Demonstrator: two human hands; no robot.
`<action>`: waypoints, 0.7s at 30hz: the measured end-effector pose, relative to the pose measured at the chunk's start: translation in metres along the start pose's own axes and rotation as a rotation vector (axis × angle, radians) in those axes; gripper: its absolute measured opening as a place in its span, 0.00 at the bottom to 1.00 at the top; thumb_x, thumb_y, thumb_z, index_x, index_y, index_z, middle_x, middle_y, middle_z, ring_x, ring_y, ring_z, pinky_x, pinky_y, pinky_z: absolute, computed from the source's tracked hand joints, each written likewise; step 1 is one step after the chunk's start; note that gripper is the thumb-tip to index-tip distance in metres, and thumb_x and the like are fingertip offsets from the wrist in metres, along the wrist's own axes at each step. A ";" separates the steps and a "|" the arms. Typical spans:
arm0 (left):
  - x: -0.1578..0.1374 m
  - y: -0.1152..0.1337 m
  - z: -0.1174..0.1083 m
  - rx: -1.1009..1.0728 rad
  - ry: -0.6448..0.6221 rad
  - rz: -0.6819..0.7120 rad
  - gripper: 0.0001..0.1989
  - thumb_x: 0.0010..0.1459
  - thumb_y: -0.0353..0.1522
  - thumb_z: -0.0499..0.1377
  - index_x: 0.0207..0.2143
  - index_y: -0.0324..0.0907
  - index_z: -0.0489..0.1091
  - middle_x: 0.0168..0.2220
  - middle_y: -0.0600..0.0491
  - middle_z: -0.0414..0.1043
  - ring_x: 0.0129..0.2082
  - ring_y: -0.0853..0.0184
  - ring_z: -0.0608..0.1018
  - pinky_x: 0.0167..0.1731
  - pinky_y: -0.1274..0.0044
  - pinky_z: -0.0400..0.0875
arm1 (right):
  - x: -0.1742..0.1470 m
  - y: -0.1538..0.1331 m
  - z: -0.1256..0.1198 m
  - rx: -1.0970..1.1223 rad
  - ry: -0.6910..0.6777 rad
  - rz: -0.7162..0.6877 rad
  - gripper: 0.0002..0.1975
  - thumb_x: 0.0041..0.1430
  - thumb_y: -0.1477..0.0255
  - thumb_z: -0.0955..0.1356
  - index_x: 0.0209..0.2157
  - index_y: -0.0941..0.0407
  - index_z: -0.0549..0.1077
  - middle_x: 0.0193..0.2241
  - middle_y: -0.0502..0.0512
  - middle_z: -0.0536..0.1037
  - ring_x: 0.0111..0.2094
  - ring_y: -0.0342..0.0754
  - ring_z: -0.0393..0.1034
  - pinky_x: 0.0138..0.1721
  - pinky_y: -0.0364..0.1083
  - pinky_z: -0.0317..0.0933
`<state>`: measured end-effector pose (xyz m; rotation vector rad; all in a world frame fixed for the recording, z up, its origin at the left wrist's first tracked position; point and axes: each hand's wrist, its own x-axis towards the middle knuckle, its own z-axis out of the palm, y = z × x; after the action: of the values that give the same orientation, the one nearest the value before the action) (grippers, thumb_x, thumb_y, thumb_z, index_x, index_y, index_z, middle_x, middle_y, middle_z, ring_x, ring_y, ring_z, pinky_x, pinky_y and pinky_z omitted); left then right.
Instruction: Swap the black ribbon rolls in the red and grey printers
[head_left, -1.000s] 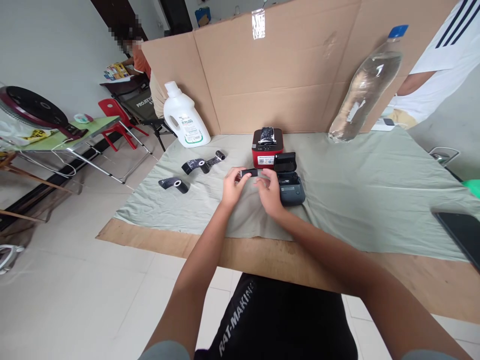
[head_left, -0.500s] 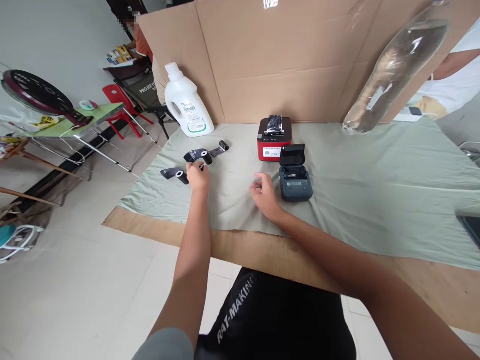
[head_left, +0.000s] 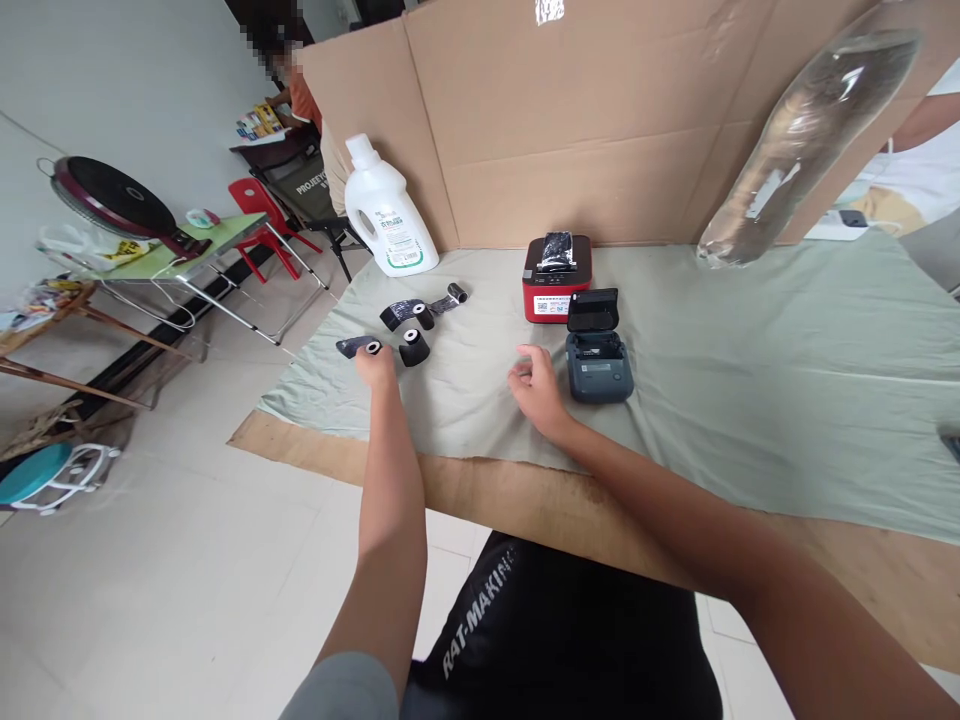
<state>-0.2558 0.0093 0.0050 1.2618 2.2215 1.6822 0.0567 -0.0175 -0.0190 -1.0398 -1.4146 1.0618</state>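
Observation:
My left hand (head_left: pixel 377 369) has its fingers closed around a black roll with a white core (head_left: pixel 373 347), whose dark strip (head_left: pixel 351 345) trails left across the cloth. Just right of it a second black roll (head_left: pixel 414 350) rests by itself. Behind these lie another black roll (head_left: pixel 424 317) and a small rolled-up dark film (head_left: pixel 457 293), with dark printed strips between and beside them. My right hand (head_left: pixel 538 388) rests with loosely curled, parted fingers and nothing visible in them, left of a dark blue mini printer (head_left: pixel 600 378) with its lid up. A red and black printer (head_left: pixel 547 300) with dark film on top sits behind.
A white detergent bottle (head_left: pixel 394 225) and a large clear water bottle (head_left: pixel 806 150) lean near the cardboard panel (head_left: pixel 600 120). Green cloth (head_left: pixel 750 400) covers the table. A phone-like dark object (head_left: pixel 951 441) lies at the right edge. Other people are partly visible behind the panel.
My left hand has let go of one black roll, which now lies on the cloth, and has moved left onto another roll. My right hand has hardly moved. The view has shifted slightly.

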 end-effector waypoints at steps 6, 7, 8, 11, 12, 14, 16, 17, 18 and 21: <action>-0.005 0.034 0.014 -0.150 0.258 -0.052 0.14 0.64 0.30 0.59 0.49 0.41 0.59 0.47 0.48 0.71 0.50 0.67 0.76 0.52 0.71 0.75 | -0.001 -0.003 -0.001 0.030 -0.013 0.005 0.19 0.53 0.69 0.67 0.48 0.51 0.66 0.52 0.59 0.67 0.42 0.49 0.70 0.38 0.49 0.69; -0.009 0.044 0.020 -0.247 0.225 0.005 0.15 0.65 0.32 0.58 0.52 0.42 0.57 0.50 0.46 0.71 0.50 0.67 0.77 0.51 0.72 0.77 | 0.000 -0.004 -0.002 0.045 -0.022 0.001 0.18 0.53 0.69 0.67 0.47 0.52 0.67 0.51 0.58 0.69 0.41 0.49 0.70 0.38 0.49 0.69; -0.016 0.055 0.026 -0.339 0.185 0.069 0.16 0.66 0.36 0.58 0.52 0.43 0.57 0.51 0.46 0.71 0.50 0.67 0.78 0.50 0.72 0.78 | 0.001 -0.007 -0.003 0.066 -0.039 -0.002 0.16 0.54 0.68 0.67 0.46 0.52 0.67 0.49 0.57 0.70 0.40 0.49 0.70 0.38 0.49 0.68; -0.046 0.087 0.048 -0.496 0.043 0.274 0.22 0.62 0.49 0.61 0.47 0.45 0.60 0.47 0.48 0.71 0.50 0.63 0.79 0.51 0.69 0.79 | 0.009 -0.019 -0.010 0.176 -0.122 0.012 0.10 0.56 0.66 0.66 0.40 0.52 0.70 0.38 0.53 0.74 0.36 0.48 0.71 0.36 0.47 0.67; -0.059 0.096 0.055 -0.516 -0.021 0.322 0.24 0.61 0.53 0.62 0.45 0.46 0.61 0.45 0.49 0.71 0.49 0.62 0.79 0.52 0.68 0.78 | 0.013 -0.024 -0.013 0.217 -0.146 0.022 0.09 0.57 0.65 0.66 0.39 0.53 0.70 0.35 0.52 0.75 0.34 0.47 0.71 0.35 0.47 0.66; -0.085 0.111 0.065 -0.519 -0.151 0.387 0.26 0.59 0.56 0.62 0.40 0.45 0.63 0.41 0.50 0.71 0.46 0.62 0.79 0.51 0.67 0.78 | 0.025 -0.036 -0.021 0.290 -0.192 0.057 0.10 0.58 0.63 0.67 0.38 0.54 0.72 0.33 0.51 0.76 0.31 0.46 0.71 0.33 0.45 0.65; -0.109 0.122 0.070 -0.486 -0.265 0.443 0.25 0.59 0.57 0.62 0.37 0.45 0.66 0.40 0.49 0.72 0.45 0.62 0.79 0.50 0.67 0.78 | 0.039 -0.048 -0.033 0.362 -0.281 0.136 0.13 0.58 0.58 0.68 0.37 0.54 0.72 0.34 0.53 0.77 0.30 0.45 0.71 0.30 0.44 0.64; -0.119 0.126 0.071 -0.484 -0.319 0.468 0.24 0.59 0.56 0.62 0.37 0.44 0.68 0.40 0.49 0.73 0.45 0.61 0.79 0.50 0.67 0.78 | 0.045 -0.053 -0.041 0.394 -0.361 0.191 0.16 0.58 0.56 0.69 0.35 0.54 0.72 0.34 0.54 0.78 0.30 0.46 0.72 0.29 0.44 0.63; -0.128 0.128 0.072 -0.494 -0.378 0.488 0.23 0.60 0.54 0.62 0.37 0.44 0.70 0.40 0.48 0.74 0.45 0.61 0.79 0.50 0.66 0.78 | 0.052 -0.057 -0.050 0.420 -0.455 0.244 0.18 0.57 0.53 0.70 0.34 0.55 0.71 0.33 0.55 0.78 0.29 0.47 0.72 0.28 0.45 0.63; -0.145 0.133 0.073 -0.558 -0.542 0.509 0.17 0.63 0.49 0.63 0.41 0.44 0.74 0.42 0.47 0.77 0.47 0.59 0.80 0.53 0.64 0.77 | 0.066 -0.066 -0.080 0.427 -0.681 0.288 0.21 0.55 0.52 0.73 0.33 0.56 0.72 0.28 0.54 0.77 0.27 0.47 0.71 0.29 0.46 0.62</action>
<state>-0.0494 -0.0204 0.0296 1.8949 1.0853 1.6438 0.1271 0.0375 0.0658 -0.5912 -1.4711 1.9607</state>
